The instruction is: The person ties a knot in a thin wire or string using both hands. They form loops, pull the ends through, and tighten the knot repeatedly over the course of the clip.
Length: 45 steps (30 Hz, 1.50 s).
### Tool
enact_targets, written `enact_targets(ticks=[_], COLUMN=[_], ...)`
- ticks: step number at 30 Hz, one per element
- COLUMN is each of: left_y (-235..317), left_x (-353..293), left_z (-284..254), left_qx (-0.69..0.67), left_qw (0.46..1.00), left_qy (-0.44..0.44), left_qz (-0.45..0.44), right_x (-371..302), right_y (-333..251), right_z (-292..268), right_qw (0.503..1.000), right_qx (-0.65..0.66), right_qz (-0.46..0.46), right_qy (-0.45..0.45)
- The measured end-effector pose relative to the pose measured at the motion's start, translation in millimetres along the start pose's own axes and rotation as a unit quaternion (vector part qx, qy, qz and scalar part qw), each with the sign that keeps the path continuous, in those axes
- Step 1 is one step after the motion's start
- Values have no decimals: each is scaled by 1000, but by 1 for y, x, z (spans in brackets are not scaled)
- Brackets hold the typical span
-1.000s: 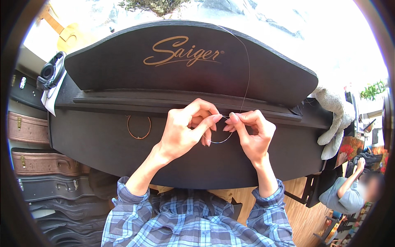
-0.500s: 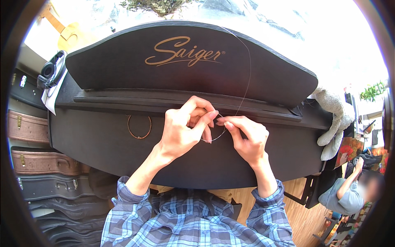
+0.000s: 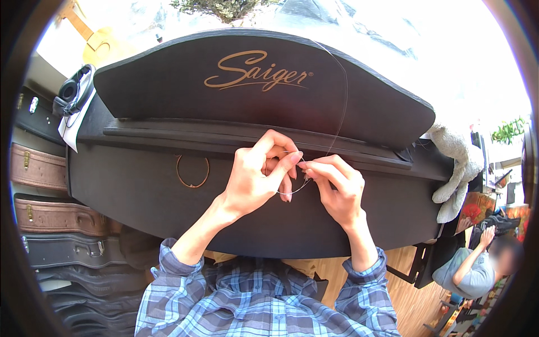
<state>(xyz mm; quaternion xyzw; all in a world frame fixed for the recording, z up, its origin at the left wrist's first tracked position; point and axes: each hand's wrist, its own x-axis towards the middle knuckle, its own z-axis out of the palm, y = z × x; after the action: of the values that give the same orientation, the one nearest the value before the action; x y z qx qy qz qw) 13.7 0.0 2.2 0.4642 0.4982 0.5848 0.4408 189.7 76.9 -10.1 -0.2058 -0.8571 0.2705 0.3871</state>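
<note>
Between my hands is a thin silvery wire string (image 3: 287,193) bent into a small loop, probably a guitar string. My left hand (image 3: 252,177) pinches the top of the loop between thumb and forefinger, the other fingers curled behind. On the loop's right side, my right hand (image 3: 341,188) pinches the wire with thumb and fingertips, close to the left thumb. A long free length of the string arcs up from there past the back board. To the left, a bronze-coloured coiled string (image 3: 191,186) lies on the black desk (image 3: 275,230).
A raised black board (image 3: 163,78) with gold lettering stands along the desk's back, above a ledge (image 3: 185,132). Headphones (image 3: 70,92) sit at the left, a grey cloth (image 3: 452,163) at the right. Instrument cases (image 3: 62,216) are stacked left. Another person (image 3: 471,269) is at far right.
My right fingertips have come slightly nearer to the left thumb along the loop. The whole view has shifted a little; the bronze coil stays on the desk.
</note>
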Motion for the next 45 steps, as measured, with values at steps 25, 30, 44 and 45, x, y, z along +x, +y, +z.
enact_targets(ticks=[25, 30, 44, 45], left_y=[5, 6, 17, 17], left_x=[1, -1, 1, 0], left_z=[-3, -1, -4, -5], left_qx=[-51, -56, 0, -8], left_qw=[999, 998, 983, 983], left_qy=[5, -16, -122, -124], left_qz=[-18, -26, -136, -138], right_x=[4, 3, 0, -1], right_y=[-6, -1, 8, 8], right_z=[-4, -9, -10, -10], right_qw=[998, 994, 985, 985], right_qx=[48, 101, -91, -95], right_qz=[38, 44, -142, -139], right_qy=[-8, 19, -21, -27])
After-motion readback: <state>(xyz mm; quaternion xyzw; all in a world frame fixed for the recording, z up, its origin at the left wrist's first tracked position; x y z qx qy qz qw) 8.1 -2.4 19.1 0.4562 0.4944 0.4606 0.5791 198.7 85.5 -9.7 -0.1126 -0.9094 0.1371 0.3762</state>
